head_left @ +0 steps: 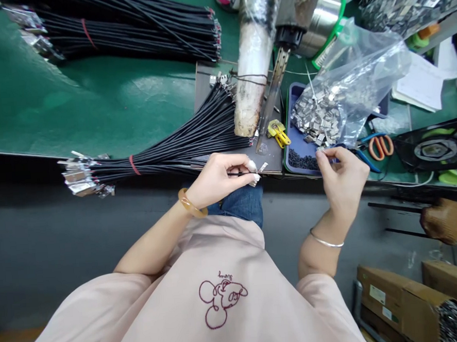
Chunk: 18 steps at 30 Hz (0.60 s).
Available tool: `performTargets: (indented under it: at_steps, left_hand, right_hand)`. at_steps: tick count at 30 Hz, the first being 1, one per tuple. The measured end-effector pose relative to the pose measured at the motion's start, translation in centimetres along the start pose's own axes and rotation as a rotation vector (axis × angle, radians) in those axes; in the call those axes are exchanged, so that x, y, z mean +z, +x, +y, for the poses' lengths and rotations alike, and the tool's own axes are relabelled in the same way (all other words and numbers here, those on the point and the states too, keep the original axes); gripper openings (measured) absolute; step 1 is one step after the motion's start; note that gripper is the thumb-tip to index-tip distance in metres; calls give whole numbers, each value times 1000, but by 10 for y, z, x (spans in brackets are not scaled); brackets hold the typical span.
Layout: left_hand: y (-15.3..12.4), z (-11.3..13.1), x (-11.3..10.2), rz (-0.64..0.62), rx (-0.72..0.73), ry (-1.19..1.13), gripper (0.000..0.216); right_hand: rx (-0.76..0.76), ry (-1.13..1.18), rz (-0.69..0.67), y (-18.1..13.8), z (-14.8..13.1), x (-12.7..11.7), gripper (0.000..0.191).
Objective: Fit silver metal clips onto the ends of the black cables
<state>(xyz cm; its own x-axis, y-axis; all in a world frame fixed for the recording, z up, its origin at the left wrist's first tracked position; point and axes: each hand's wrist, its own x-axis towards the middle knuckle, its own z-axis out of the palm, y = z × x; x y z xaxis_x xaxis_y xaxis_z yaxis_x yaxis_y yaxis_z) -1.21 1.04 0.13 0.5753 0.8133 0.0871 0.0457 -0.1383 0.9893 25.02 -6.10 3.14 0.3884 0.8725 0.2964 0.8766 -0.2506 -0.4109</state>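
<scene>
Black wire [236, 173], a single strand, was pinched between the thumb and fingers of the left hand [219, 181], just off the near edge of the green tabletop [111, 95]. A silvery metal terminal [257, 177] was seen at the strand's free end, jutting out past the fingertips. The right hand [343, 179] was closed in a fine pinch on a small metal clip [320, 154], held just at the near edge of the blue tray [293, 141]. The two hands were kept apart, with a strip of blue denim visible between them.

A tied bundle of black wires [180, 145], bound with a red band [134, 165], was laid across the tabletop just beyond the left hand, its far ends fitted with metal terminals that overhung the edge. A second, larger bundle [127, 27] was laid well apart at the far side. In the blue tray a heap of loose metal clips was spilled from a clear plastic bag [362, 75]. A tape-wrapped tool [251, 71] was stood between the bundle and the tray, with a yellow clip [278, 133] beside its foot. Orange-handled scissors [381, 146] were left to the right of the tray.
</scene>
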Motion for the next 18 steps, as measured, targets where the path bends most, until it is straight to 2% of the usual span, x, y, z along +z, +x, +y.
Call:
performTargets:
  at_steps: [2, 5, 8, 10, 12, 15, 16, 18]
  left_hand:
    - [-1, 0, 0, -4, 42, 49, 9]
    - [-2, 4, -3, -54, 86, 102, 15]
    - [-4, 10, -7, -124, 34, 54, 22]
    - [-3, 12, -9, -138, -42, -43, 24]
    - [-2, 13, -9, -117, -95, -142, 23]
    - [0, 10, -3, -33, -94, -208, 21]
    - [1, 8, -1, -7, -85, -207, 19]
    - [2, 6, 3, 30, -68, -188, 14]
  right_hand:
    - [-4, -79, -141, 18, 15, -2, 25]
    - [27, -78, -353, 38, 24, -1, 21]
    - [12, -81, -433, 44, 22, -2, 12]
    - [2, -55, -359, 41, 14, -5, 9]
    - [18, 59, -176, 31, 3, -7, 9]
    - [31, 418, 107, 8, -21, -6, 12]
    - [16, 515, 123, 0, -30, -4, 11]
    - [-1, 637, 25, -17, -46, 3, 8]
